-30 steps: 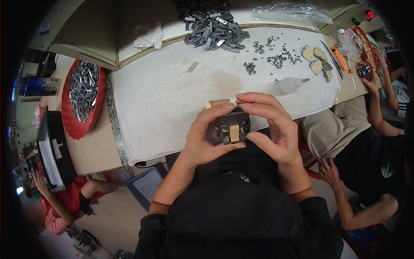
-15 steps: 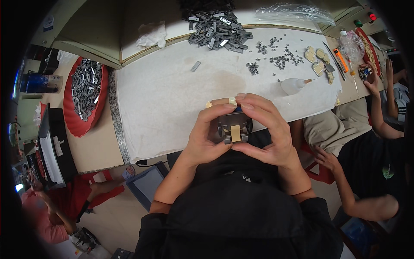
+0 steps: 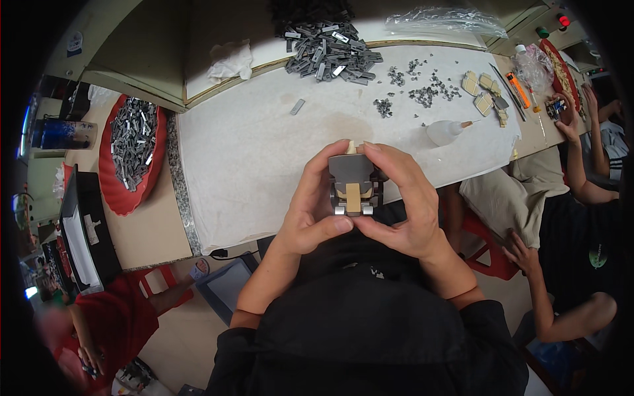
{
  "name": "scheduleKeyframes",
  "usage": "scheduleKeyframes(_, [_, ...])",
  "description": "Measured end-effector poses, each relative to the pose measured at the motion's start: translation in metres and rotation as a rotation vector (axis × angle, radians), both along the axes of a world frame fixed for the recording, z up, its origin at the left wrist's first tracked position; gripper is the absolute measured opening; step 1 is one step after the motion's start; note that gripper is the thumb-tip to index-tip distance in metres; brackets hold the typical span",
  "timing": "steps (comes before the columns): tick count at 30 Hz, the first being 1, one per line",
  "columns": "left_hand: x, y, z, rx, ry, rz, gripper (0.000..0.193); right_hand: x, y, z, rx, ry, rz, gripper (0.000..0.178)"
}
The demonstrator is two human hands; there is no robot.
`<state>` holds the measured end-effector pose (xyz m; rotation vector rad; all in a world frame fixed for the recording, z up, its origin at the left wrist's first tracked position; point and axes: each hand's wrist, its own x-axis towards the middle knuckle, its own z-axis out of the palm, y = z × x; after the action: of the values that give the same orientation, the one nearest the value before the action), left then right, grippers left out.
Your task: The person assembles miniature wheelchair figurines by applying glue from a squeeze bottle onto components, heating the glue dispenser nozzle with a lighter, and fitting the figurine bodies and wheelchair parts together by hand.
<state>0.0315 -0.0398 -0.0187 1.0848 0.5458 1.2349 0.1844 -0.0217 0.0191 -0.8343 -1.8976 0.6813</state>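
Note:
Between my two hands is a small grey-and-tan assembly (image 3: 350, 173) with dark round parts at its sides. A tan strip runs down its middle, with two shiny grey pieces at its near end. My left hand (image 3: 309, 204) grips its left side, the thumb at the near end and the fingertips at the far end. From the right, my right hand (image 3: 411, 201) holds it the same way. A pale tip (image 3: 352, 145) shows between the fingertips of both hands. The assembly is held over the near edge of the white-covered table (image 3: 244, 165).
Grey metal pieces form a pile (image 3: 330, 53) at the back and fill a red tray (image 3: 105, 165) at left. Tiny parts (image 3: 429, 92), a needle-tipped bottle (image 3: 444, 132), tan pieces (image 3: 484, 102) and an orange cutter (image 3: 520, 91) lie right. Co-workers sit on both sides.
The assembly has tilted in my hands, so that its grey upper face now shows. My fingers have shifted slightly around it. The co-worker at lower left has moved a hand.

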Motion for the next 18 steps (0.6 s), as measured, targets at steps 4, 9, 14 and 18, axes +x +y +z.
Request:
scheduleKeyframes(4, [0.001, -0.001, 0.0, -0.095, -0.045, 0.03, 0.081, -0.002, 0.0, 0.005, -0.08, 0.009, -0.003, 0.066])
scheduleKeyframes(9, [0.007, 0.0, 0.007, -0.191, -0.279, 0.022, 0.074, -0.001, 0.002, 0.004, -0.158, -0.005, 0.05, 0.065])
scheduleKeyframes(14, [0.007, 0.002, 0.019, -0.411, -0.192, 0.073, 0.032, 0.002, 0.003, 0.001, -0.173, -0.05, 0.038, 0.065])
scheduleKeyframes(18, [0.009, 0.001, 0.02, -0.453, -0.215, 0.086, 0.033, 0.002, 0.005, -0.004, -0.13, -0.035, 0.052, 0.065])
